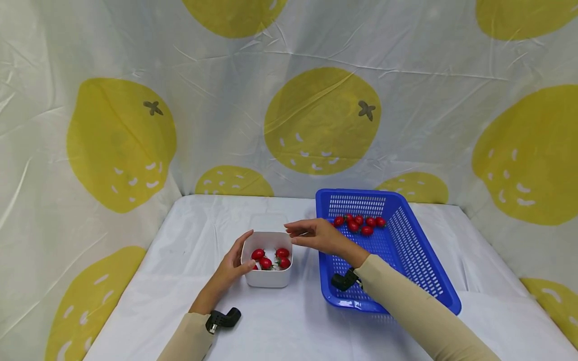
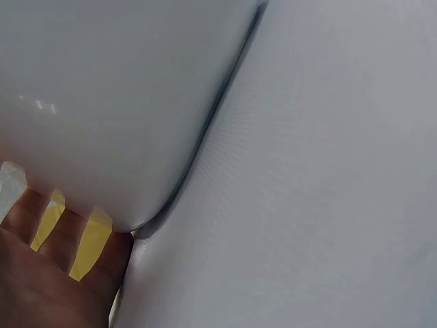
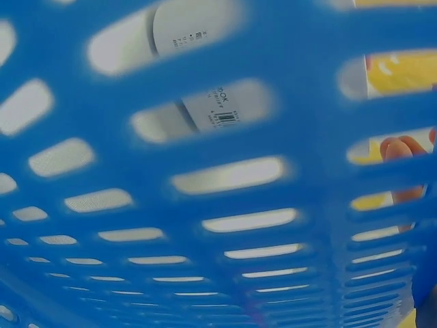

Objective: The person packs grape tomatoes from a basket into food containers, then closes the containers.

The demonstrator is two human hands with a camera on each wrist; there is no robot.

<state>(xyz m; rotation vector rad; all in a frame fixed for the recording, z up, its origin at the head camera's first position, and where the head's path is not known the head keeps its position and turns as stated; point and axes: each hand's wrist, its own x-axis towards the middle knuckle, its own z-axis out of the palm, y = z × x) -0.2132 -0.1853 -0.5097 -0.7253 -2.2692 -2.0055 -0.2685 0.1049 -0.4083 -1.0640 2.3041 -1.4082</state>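
A white square container (image 1: pixel 267 279) stands on the table with several cherry tomatoes (image 1: pixel 265 262) inside. My left hand (image 1: pixel 231 266) holds its left side, thumb over the near rim and fingers by the far corner; in the left wrist view the fingers lie along the container's wall (image 2: pixel 116 102). At the right rim hovers my right hand (image 1: pixel 321 236), fingers loosely extended leftward and thumb below them, with nothing visible between them. Through the blue basket's slots, the right wrist view shows a fingertip (image 3: pixel 395 148) and printed text with a barcode on the container (image 3: pixel 222 109).
To the right stands a blue slotted basket (image 1: pixel 417 255), several more cherry tomatoes (image 1: pixel 353 226) in its far part. My right forearm crosses over its near part. A clear flat piece (image 1: pixel 268 220) lies behind the container. A patterned curtain (image 1: pixel 226 125) hangs behind.
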